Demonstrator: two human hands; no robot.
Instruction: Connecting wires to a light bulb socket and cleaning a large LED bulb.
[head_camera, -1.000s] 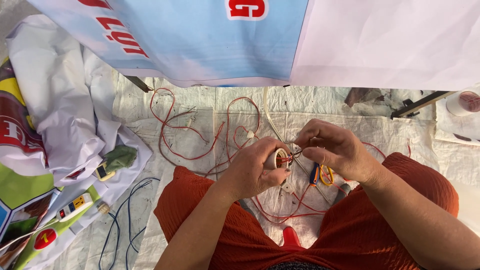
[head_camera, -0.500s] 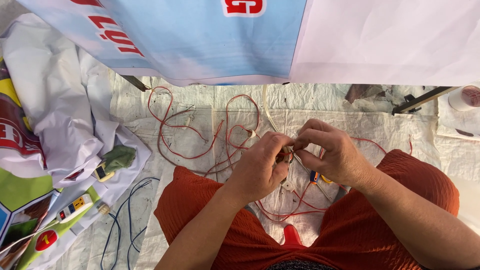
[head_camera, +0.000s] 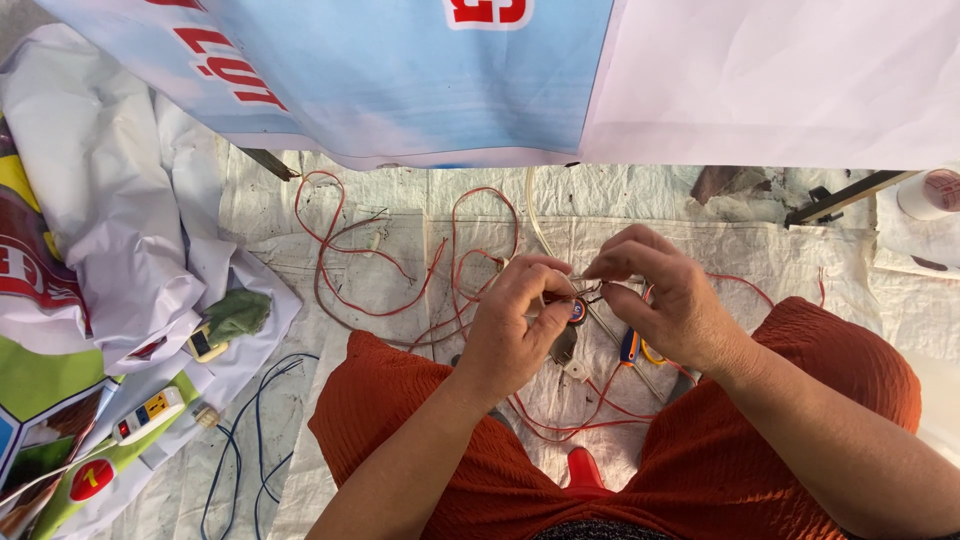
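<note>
Head view: two hands work a small round part among red wires over a white woven sheet.

Left hand (head_camera: 515, 320) pinches small round dark part (head_camera: 577, 312) between thumb and fingers, held above the lap between orange-clad knees; right hand (head_camera: 660, 300) closes its fingertips on thin wire ends (head_camera: 592, 290) touching that part; red wires (head_camera: 400, 270) loop across white woven sheet (head_camera: 760, 250) beyond the hands; blue-and-yellow handled tool (head_camera: 630, 347) lies just under right hand; blue wires (head_camera: 250, 430) lie on the sheet far left; power strip (head_camera: 148, 415) rests on printed banner (head_camera: 60, 300) at left edge; roll of tape (head_camera: 930, 193) sits top right; light blue banner (head_camera: 400, 70) hangs overhead.
</note>
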